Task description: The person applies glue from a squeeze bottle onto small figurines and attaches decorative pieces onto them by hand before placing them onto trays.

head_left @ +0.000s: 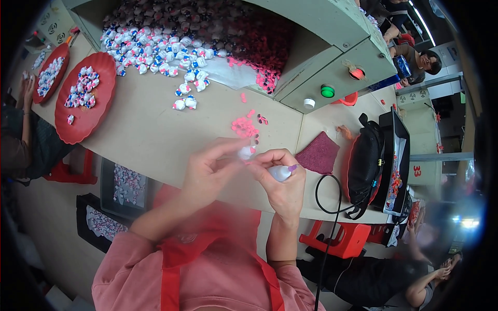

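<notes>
My left hand (pixel 207 168) pinches a small white toy piece (pixel 246 152) with pink spots between its fingertips. Close beside it, my right hand (pixel 286 194) is wrapped round a small white squeeze bottle (pixel 280 173) with a purple tip. The bottle's tip points right, away from the toy piece. My right thumb and index finger come together near the toy piece; whether they hold a small part there is too blurred to tell. Just beyond my hands lie loose pink pieces (pixel 243 126) and a few dark ones on the table (pixel 155 119).
White toy pieces (pixel 155 46) and pink parts (pixel 267 78) fill an open cabinet at the back. Red plates (pixel 65 122) stand left. To the right lie a maroon cloth (pixel 319 152), a black bag (pixel 364 160) and a cable (pixel 332 233). Other people sit nearby.
</notes>
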`<state>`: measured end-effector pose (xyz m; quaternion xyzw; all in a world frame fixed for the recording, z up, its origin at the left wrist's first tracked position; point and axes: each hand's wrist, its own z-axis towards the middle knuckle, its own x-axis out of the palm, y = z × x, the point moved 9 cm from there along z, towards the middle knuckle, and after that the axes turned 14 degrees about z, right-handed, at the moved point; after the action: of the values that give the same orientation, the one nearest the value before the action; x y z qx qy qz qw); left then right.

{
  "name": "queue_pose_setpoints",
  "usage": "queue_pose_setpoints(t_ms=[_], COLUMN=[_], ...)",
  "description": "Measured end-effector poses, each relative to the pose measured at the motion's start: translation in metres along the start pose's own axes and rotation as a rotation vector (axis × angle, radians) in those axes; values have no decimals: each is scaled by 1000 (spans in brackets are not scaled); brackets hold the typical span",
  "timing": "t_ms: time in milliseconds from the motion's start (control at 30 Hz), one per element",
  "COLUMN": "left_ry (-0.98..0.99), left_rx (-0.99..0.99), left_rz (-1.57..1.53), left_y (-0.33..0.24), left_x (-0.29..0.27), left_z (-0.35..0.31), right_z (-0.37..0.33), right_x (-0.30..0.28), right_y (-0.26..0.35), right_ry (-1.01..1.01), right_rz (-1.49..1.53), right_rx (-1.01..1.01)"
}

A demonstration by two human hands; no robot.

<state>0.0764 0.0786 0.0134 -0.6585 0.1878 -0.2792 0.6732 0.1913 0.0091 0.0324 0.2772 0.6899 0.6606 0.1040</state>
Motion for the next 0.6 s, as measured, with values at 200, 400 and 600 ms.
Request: queue_pose_setpoints(t_ms=[200, 400, 600], left_ry=[54, 123, 53], left_rx=[40, 13, 51], left_rz=[55, -63, -106], left_y=[-2, -5, -1], left_x=[1, 7, 5], left_z=[-3, 0, 0], right_z=[-2, -6, -2], right_x=[-6, -13, -5], right_y=[7, 7, -3], right_ry=[-48, -110, 10], right_rz=[-112, -138, -61], right_rx=[-79, -71, -28])
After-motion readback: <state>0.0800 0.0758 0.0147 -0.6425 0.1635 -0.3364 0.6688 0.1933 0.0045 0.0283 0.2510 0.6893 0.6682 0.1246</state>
